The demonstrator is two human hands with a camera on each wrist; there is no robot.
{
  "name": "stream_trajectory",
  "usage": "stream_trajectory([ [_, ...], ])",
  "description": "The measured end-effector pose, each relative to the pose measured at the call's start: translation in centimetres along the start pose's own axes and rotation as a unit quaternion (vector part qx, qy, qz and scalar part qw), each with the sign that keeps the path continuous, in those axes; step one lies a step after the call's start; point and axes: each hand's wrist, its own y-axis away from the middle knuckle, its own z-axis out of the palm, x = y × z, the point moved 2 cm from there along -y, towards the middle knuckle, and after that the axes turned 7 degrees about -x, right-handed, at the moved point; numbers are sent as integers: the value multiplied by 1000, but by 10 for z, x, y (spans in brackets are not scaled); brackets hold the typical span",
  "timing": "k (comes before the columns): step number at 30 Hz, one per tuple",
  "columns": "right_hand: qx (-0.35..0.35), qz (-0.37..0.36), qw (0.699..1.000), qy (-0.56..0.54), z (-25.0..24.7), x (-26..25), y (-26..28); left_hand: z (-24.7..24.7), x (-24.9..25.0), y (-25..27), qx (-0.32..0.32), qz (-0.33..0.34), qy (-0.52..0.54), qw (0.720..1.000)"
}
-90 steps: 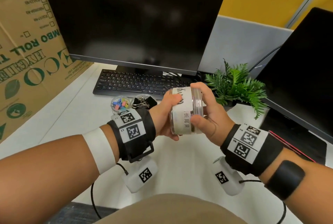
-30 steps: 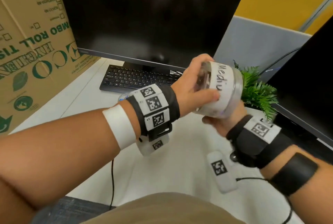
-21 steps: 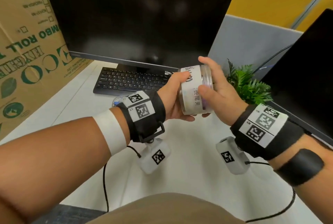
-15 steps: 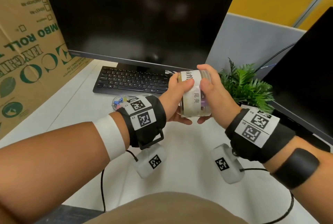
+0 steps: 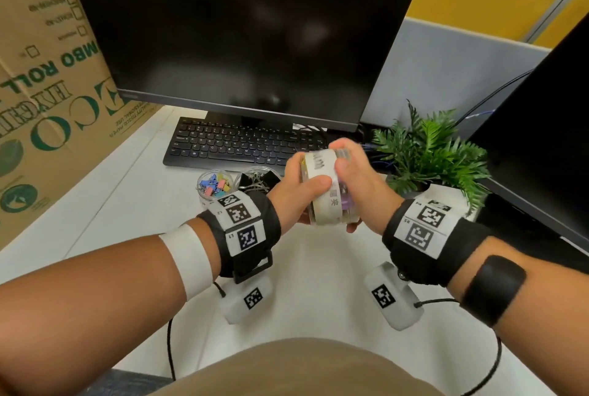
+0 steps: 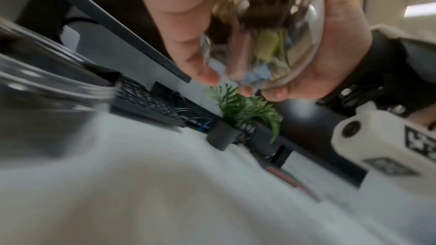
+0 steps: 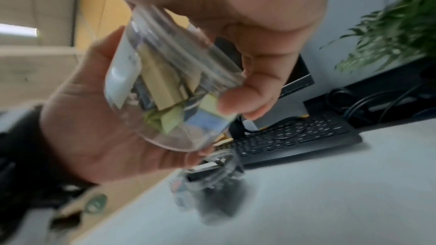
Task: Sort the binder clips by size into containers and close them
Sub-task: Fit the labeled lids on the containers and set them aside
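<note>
A clear jar [image 5: 328, 194] with a white label lies on its side in the air above the white table [image 5: 318, 287], with coloured binder clips inside. My left hand [image 5: 296, 194] grips its base end. My right hand [image 5: 360, 178] wraps the lid end. The left wrist view shows the jar [image 6: 264, 31] from below between both hands. In the right wrist view the jar [image 7: 169, 90] shows yellow and blue clips, and my right thumb [image 7: 247, 98] lies on its threaded lid. Two open tubs stand behind: small coloured clips [image 5: 213, 186] and black clips [image 5: 257, 179].
A black keyboard [image 5: 236, 146] and a dark monitor [image 5: 248, 28] stand behind the tubs. A potted fern [image 5: 430, 153] is at the right, with a second monitor [image 5: 541, 140] beyond it. A cardboard box [image 5: 47, 92] lines the left edge.
A second ago the jar was raised and turned with its label toward me. Both hands have since brought it down and laid it sideways, still holding it.
</note>
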Motion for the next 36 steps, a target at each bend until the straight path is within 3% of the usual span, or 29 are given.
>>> stream_trajectory([
  [1,-10,12,999,44,0,10,-2,-6,-6,-1,1,-10,-106,994],
  [2,-22,28,992,120,-1,22,-4,-12,-12,-1,2,-22,-250,968],
  [4,-61,74,946,308,0,47,-3,-24,-27,3,5,-71,-500,863],
  [5,-75,85,923,368,2,57,-1,-27,-31,8,7,-84,-556,827],
  [6,-87,92,907,403,4,68,0,-29,-37,8,13,-86,-578,811],
  [12,-158,120,866,459,24,103,5,-50,-42,9,139,-52,-570,808],
  [17,-136,73,856,493,28,109,2,-77,-46,9,206,-109,-569,789],
  [20,-106,56,855,505,25,106,-1,-92,-48,4,183,-160,-569,786],
  [28,-136,113,876,450,14,103,-13,-105,-40,-24,72,-242,-557,791],
  [30,-107,89,885,444,14,108,-8,-99,-39,-23,62,-242,-563,788],
  [34,8,-48,883,468,8,116,18,-71,-39,-16,21,-227,-580,782],
  [36,37,-59,884,462,2,126,36,-51,-41,-12,-10,-209,-591,779],
])
